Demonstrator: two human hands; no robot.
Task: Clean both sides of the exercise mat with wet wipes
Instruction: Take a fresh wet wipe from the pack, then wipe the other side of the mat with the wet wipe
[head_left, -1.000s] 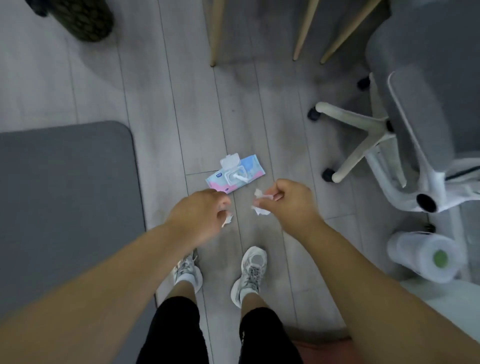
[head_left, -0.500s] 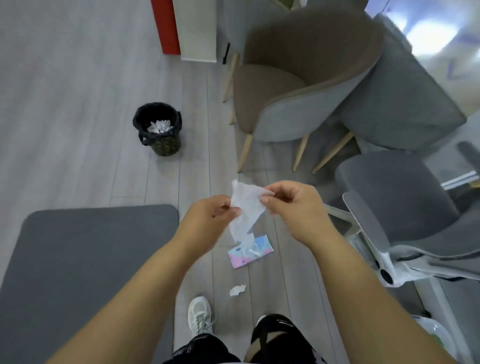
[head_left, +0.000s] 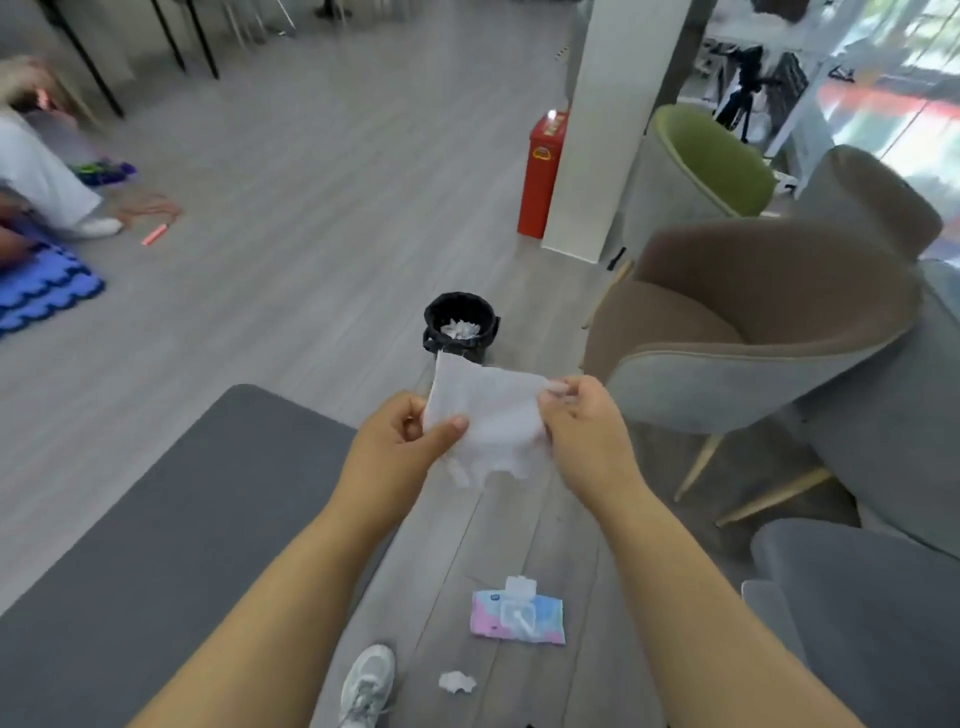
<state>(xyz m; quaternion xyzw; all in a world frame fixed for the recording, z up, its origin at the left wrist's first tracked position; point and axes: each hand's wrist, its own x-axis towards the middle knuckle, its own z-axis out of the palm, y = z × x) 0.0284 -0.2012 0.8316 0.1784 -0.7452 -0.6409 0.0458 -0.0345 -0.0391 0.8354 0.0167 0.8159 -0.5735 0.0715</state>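
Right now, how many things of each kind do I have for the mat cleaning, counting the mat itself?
Grey exercise mat: 1
Wet wipe, held up: 1
Wet wipes pack: 1
Crumpled wipe scrap on floor: 1
Black waste bin: 1
Total: 5

Mat (head_left: 156, 545) cut by left, bottom edges; seated person (head_left: 36, 171) upper left blurred, cropped; bin (head_left: 459, 327) base behind wipe (head_left: 488, 415).

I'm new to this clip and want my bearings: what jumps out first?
A white wet wipe is stretched open between the left hand and right hand, mid-frame. Behind it stands a black bin holding crumpled white paper; the grey exercise mat lies at lower left, the wipes pack near the shoe.
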